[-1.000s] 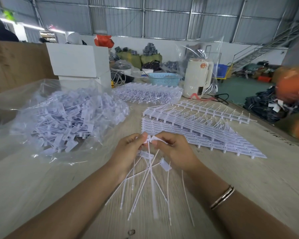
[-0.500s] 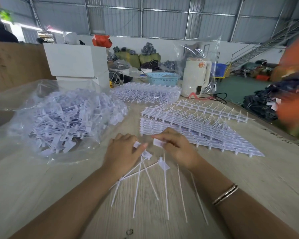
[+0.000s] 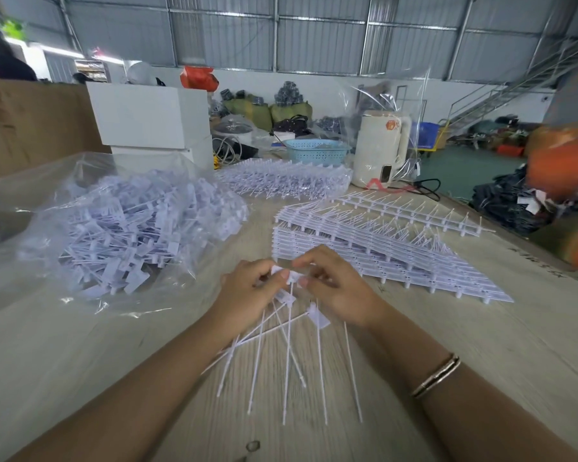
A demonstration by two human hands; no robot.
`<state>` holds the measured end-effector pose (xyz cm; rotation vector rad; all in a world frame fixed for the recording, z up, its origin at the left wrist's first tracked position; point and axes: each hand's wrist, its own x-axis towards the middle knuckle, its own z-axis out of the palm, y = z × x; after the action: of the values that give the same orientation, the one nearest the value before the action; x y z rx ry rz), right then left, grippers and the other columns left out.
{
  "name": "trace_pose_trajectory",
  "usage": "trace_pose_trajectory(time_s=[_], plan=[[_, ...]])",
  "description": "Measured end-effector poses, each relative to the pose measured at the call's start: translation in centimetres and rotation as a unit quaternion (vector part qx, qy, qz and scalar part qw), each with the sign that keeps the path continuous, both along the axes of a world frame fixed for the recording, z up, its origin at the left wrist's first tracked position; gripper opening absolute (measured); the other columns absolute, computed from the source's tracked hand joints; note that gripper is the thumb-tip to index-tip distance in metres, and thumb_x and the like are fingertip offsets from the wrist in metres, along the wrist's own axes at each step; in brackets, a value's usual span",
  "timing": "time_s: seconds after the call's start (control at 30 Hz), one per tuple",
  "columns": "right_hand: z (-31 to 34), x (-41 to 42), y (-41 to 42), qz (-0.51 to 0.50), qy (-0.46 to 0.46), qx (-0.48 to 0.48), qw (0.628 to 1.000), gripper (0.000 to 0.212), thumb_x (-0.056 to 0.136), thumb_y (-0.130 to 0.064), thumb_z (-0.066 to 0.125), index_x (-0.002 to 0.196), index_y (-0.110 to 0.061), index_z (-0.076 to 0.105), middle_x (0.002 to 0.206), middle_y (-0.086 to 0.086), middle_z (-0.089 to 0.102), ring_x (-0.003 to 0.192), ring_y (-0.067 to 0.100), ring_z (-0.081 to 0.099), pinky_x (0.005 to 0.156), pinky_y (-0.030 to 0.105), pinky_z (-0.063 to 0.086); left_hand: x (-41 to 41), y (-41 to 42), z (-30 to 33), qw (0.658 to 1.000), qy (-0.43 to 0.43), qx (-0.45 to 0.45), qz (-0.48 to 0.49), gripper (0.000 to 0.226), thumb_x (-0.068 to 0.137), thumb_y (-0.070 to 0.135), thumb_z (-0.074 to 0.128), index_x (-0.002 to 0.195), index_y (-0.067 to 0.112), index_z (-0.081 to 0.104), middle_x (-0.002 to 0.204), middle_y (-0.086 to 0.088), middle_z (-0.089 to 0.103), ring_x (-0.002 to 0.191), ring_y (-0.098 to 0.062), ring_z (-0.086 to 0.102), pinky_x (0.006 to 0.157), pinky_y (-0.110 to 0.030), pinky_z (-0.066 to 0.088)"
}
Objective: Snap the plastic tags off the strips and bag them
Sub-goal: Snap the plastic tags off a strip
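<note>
Fingers [image 3: 282, 274] of both hands pinching white tags [image 3: 289, 278], tag heads mostly hidden

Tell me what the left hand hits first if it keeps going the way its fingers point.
Likely the right hand, fingertips nearly meeting over the tag both pinch; past that, the strip stack. Depth is uncertain.
</note>
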<state>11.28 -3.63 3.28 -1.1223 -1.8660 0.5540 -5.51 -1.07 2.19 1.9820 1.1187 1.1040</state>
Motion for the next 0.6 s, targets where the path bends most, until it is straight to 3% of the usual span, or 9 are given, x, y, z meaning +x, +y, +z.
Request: trace_pose_trajectory(time_s=[0.1,0.2,0.3,0.37,0.43,0.53,0.6], plan=[[-0.2,0.3,0.2,-0.008,-0.033,-0.042,0.999,0.006,0.087,-0.009,0.063,0.089,-0.004,0.064,0.089,0.001,0.05,0.08,0.01,0.051,0.074,0.023,0.038,-0.2,-0.1,0.1,0.999,-0.025,-0.022,0.004,0.022,0.091,0.021,0.056,0.071,0.017,0.065,0.073,-0.015,0.06,0.067,-0.011,0.052,0.065,-0.023,0.037],[-0.5,0.3,0.0,0.007,0.006,-0.102,0.995,0.008,0.089,-0.011,0.061,0.086,-0.006,0.067,0.076,0.001,0.056,0.071,0.012,0.052,0.067,0.027,0.038,-0.2,-0.4,0.2,1.0,-0.021,-0.014,0.014,0.028,0.089,0.022,0.058,0.064,0.031,0.064,0.068,0.004,0.062,0.067,-0.003,0.055,0.065,-0.015,0.039],[-0.3,0.0,-0.4,0.038,0.047,-0.113,0.992,0.012,0.089,-0.008,0.059,0.082,-0.015,0.066,0.068,-0.009,0.06,0.065,0.006,0.053,0.064,0.021,0.039,0.1,-1.0,0.7,0.999,-0.033,-0.019,-0.006,0.028,0.089,0.03,0.06,0.064,0.035,0.071,0.066,0.011,0.069,0.065,-0.002,0.063,0.063,-0.013,0.045],[-0.2,-0.4,-0.5,0.036,0.057,-0.113,0.991,0.013,0.09,-0.007,0.058,0.083,-0.015,0.066,0.065,-0.01,0.06,0.06,0.005,0.054,0.061,0.02,0.041,0.3,-1.2,0.9,0.999,-0.043,-0.013,0.01,0.038,0.091,0.031,0.058,0.055,0.04,0.067,0.057,0.015,0.065,0.057,0.003,0.059,0.056,-0.009,0.041],[-0.2,-0.7,-0.6,0.025,0.077,-0.111,0.99,0.016,0.089,-0.006,0.058,0.079,-0.015,0.066,0.061,-0.011,0.06,0.055,0.002,0.052,0.057,0.018,0.039,0.5,-1.3,0.9,0.997,-0.067,-0.031,0.026,0.043,0.092,0.029,0.056,0.05,0.031,0.065,0.052,0.014,0.062,0.051,0.005,0.055,0.053,-0.006,0.038],[-0.3,-1.1,-1.0,0.023,0.115,-0.101,0.988,0.024,0.089,-0.005,0.058,0.075,-0.023,0.067,0.058,-0.015,0.061,0.054,-0.005,0.053,0.055,0.009,0.037,0.7,-1.4,0.7,0.983,-0.148,-0.1,0.039,0.037,0.092,0.029,0.056,0.067,0.003,0.066,0.057,0.002,0.064,0.055,-0.005,0.059,0.055,-0.011,0.043],[-0.4,-1.4,-1.0,0.01,0.124,-0.089,0.988,0.018,0.089,-0.007,0.058,0.08,-0.016,0.071,0.064,-0.012,0.063,0.06,-0.002,0.054,0.059,0.01,0.038,0.9,-1.5,0.5,0.971,-0.188,-0.144,0.035,0.036,0.092,0.03,0.055,0.071,0.004,0.068,0.06,-0.001,0.065,0.058,-0.008,0.06,0.058,-0.011,0.045]])
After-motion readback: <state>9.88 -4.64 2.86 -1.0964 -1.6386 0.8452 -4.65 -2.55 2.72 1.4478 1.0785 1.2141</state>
